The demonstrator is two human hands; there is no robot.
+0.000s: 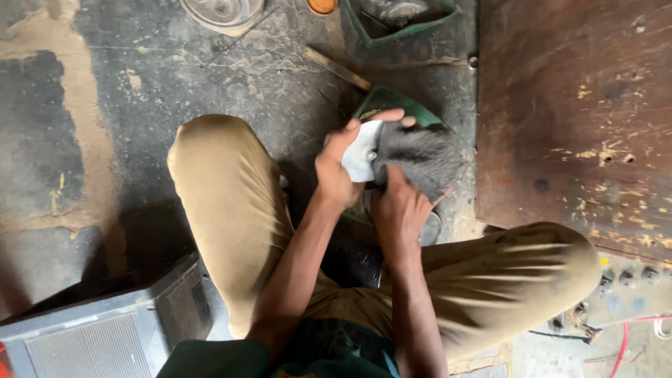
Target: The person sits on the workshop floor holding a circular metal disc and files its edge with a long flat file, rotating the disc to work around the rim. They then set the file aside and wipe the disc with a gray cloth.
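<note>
Low on the floor, between two bent knees, the left hand has its grip closed on one white cloth, pressing it to one grey, dusty round part. The right hand braces that part from below, fingers folded against it. Best to wipe in short, firm strokes while the brace stays steady. One green casing lies behind; one brown board sits rightmost.

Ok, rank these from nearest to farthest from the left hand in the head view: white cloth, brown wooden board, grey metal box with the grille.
1. White cloth: held in the left hand.
2. Brown wooden board: off to the right.
3. Grey metal box: lower left corner, farthest, past the knee.
</note>
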